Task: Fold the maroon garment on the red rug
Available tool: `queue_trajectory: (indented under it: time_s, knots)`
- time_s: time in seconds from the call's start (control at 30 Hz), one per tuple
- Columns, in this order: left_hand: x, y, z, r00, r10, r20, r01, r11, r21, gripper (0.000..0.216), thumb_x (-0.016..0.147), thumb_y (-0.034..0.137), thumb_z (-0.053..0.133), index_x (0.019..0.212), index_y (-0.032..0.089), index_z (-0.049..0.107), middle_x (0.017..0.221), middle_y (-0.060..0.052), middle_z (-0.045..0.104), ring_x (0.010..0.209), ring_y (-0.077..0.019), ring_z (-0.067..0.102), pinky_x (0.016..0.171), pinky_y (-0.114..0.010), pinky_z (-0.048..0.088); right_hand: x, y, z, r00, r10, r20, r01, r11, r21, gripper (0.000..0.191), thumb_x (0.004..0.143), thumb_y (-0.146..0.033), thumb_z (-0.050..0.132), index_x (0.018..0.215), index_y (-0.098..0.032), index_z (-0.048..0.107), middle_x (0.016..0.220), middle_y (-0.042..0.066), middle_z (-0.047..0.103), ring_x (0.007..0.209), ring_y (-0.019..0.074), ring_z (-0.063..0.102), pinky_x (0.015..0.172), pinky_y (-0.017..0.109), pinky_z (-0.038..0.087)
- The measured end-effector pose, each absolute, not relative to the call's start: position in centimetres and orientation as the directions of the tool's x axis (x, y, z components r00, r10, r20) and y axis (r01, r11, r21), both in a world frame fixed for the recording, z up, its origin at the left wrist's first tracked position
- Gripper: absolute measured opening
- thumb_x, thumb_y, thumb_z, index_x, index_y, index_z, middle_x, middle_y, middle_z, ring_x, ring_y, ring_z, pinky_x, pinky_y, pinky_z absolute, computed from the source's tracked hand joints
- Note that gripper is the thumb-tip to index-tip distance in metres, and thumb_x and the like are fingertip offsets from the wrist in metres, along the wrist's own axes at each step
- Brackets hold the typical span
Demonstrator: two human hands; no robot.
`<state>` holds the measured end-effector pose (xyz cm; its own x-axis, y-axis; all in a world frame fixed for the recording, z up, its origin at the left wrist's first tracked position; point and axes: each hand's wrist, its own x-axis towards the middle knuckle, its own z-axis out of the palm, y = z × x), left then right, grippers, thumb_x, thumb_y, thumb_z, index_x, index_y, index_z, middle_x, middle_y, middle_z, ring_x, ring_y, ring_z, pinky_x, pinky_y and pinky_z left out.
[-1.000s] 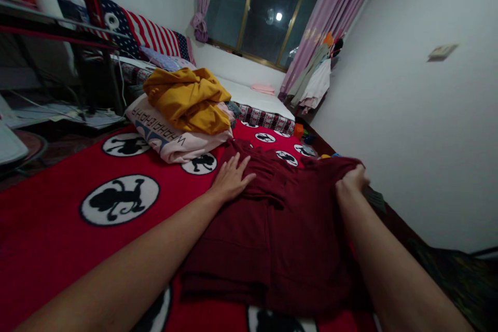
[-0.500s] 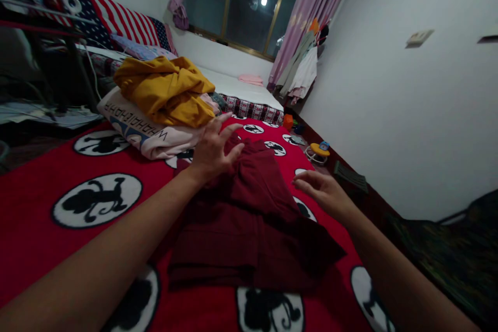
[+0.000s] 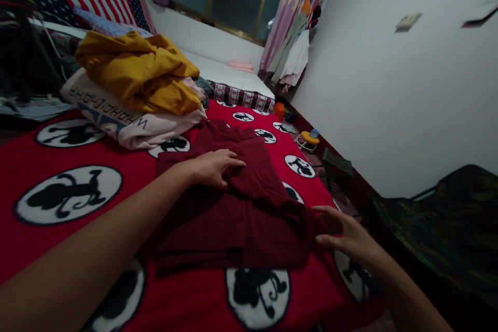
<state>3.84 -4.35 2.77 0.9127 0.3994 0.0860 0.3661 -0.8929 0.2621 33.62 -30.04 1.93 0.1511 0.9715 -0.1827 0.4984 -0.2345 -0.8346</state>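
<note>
A dark maroon garment lies partly folded on the red blanket in front of me, with a rumpled upper part and straighter layered edges near me. My left hand rests on its upper middle, palm down, with the fingers stretched out. At the garment's right edge is my right hand; its thumb and fingers are apart in a C shape. Dark cloth shows between them, with no clear grip on it. Left of the garment sits a pile: a mustard-yellow cloth on a pale pink garment with printed letters.
The red blanket with black-and-white monkey ovals covers the surface. Beyond it stands a white-topped bed under a window. Clothes hang by the purple curtain. A yellow stool and a camouflage-patterned chair are on the right.
My left hand has come down and nearer onto the maroon garment. My right hand has lowered to the garment's right edge, where the pointed corner now looks rounded. The view has shifted slightly.
</note>
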Motion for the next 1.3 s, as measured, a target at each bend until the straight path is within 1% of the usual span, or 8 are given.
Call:
queue_trajectory:
  time_s: [0.17, 0.37, 0.6, 0.73, 0.83, 0.93, 1.13, 1.3]
  knots:
    - [4.1, -4.3, 2.2, 0.880, 0.435, 0.191, 0.391, -0.891, 0.229, 0.056, 0.071, 0.013, 0.056, 0.124, 0.031, 0.063, 0.133, -0.001, 0.059, 0.117, -0.0210, 0.058, 0.093, -0.028, 0.047, 30.8, -29.8, 1.1, 0.240, 0.970, 0.039, 0.629, -0.125, -0.767, 0.018, 0.077, -0.032, 0.068, 0.089, -0.018, 0.064, 0.088, 0.004, 0.070, 0.084, 0.0195, 0.066, 0.075, 0.029, 0.053]
    - [3.7, -3.7, 3.0, 0.663, 0.632, 0.402, 0.554, -0.775, 0.305, 0.041, 0.081, 0.015, 0.047, 0.112, 0.029, 0.071, 0.117, -0.001, 0.070, 0.107, -0.0204, 0.064, 0.091, -0.030, 0.048, 27.5, -30.7, 4.7, 0.257, 0.877, 0.405, 0.824, 0.020, -0.566, 0.011, 0.081, -0.030, 0.064, 0.086, -0.020, 0.065, 0.079, 0.002, 0.068, 0.073, 0.0166, 0.064, 0.067, 0.023, 0.051]
    - [2.1, -1.9, 4.1, 0.585, 0.719, 0.376, 0.548, -0.692, 0.470, 0.037, 0.070, 0.017, 0.047, 0.089, 0.023, 0.077, 0.092, -0.002, 0.076, 0.087, -0.0209, 0.067, 0.083, -0.029, 0.049, 21.2, -27.8, 7.6, -0.246, 0.962, -0.115, 0.731, 0.107, -0.674, 0.024, 0.077, -0.028, 0.071, 0.101, -0.023, 0.072, 0.077, 0.000, 0.072, 0.065, 0.0135, 0.064, 0.057, 0.020, 0.047]
    - [1.5, -1.2, 4.5, 0.567, 0.766, 0.303, 0.499, -0.612, 0.614, 0.027, 0.073, 0.029, 0.049, 0.074, 0.019, 0.075, 0.079, -0.003, 0.075, 0.075, -0.0195, 0.066, 0.072, -0.025, 0.048, 23.3, -19.5, 6.7, -0.073, 0.986, 0.149, 0.686, 0.158, -0.711, 0.018, 0.082, -0.031, 0.062, 0.088, -0.017, 0.072, 0.077, 0.003, 0.071, 0.065, 0.0133, 0.063, 0.058, 0.022, 0.047]
    - [1.5, -1.0, 4.6, 0.468, 0.826, 0.315, 0.558, -0.552, 0.619, 0.044, 0.083, 0.047, 0.043, 0.064, 0.019, 0.070, 0.072, -0.005, 0.072, 0.071, -0.0201, 0.066, 0.068, -0.027, 0.045, 26.4, -11.8, 4.9, 0.164, 0.922, 0.349, 0.706, 0.137, -0.695, 0.019, 0.080, -0.021, 0.057, 0.093, -0.016, 0.069, 0.082, 0.004, 0.071, 0.060, 0.0137, 0.063, 0.059, 0.025, 0.050]
    - [1.5, -1.2, 4.4, 0.405, 0.877, 0.259, 0.739, -0.480, 0.472, 0.052, 0.086, 0.052, 0.038, 0.058, 0.020, 0.067, 0.069, -0.009, 0.070, 0.073, -0.0234, 0.066, 0.066, -0.029, 0.043, 28.7, -5.5, 2.9, 0.274, 0.885, 0.378, 0.726, 0.067, -0.684, 0.028, 0.080, -0.014, 0.048, 0.100, -0.018, 0.068, 0.092, 0.006, 0.072, 0.056, 0.0133, 0.064, 0.059, 0.027, 0.052]
    - [0.7, -1.2, 3.9, 0.427, 0.902, 0.066, 0.862, -0.428, 0.271, 0.026, 0.071, 0.045, 0.060, 0.083, 0.027, 0.072, 0.093, -0.005, 0.074, 0.088, -0.0255, 0.067, 0.069, -0.029, 0.045, 30.4, 0.0, 0.7, 0.122, 0.919, 0.376, 0.824, 0.117, -0.554, 0.042, 0.077, -0.014, 0.061, 0.118, -0.024, 0.065, 0.098, 0.003, 0.073, 0.085, 0.0153, 0.067, 0.077, 0.027, 0.052]
    - [-0.8, -0.3, 4.6, 0.577, 0.817, 0.007, 0.782, -0.555, 0.284, 0.046, 0.061, 0.039, 0.070, 0.106, 0.026, 0.070, 0.103, -0.003, 0.072, 0.092, -0.0225, 0.066, 0.073, -0.026, 0.048, 31.6, 0.1, 1.3, 0.086, 0.958, 0.275, 0.870, 0.062, -0.488, 0.017, 0.066, -0.021, 0.073, 0.082, -0.018, 0.075, 0.069, 0.000, 0.070, 0.066, 0.0141, 0.062, 0.061, 0.022, 0.045]
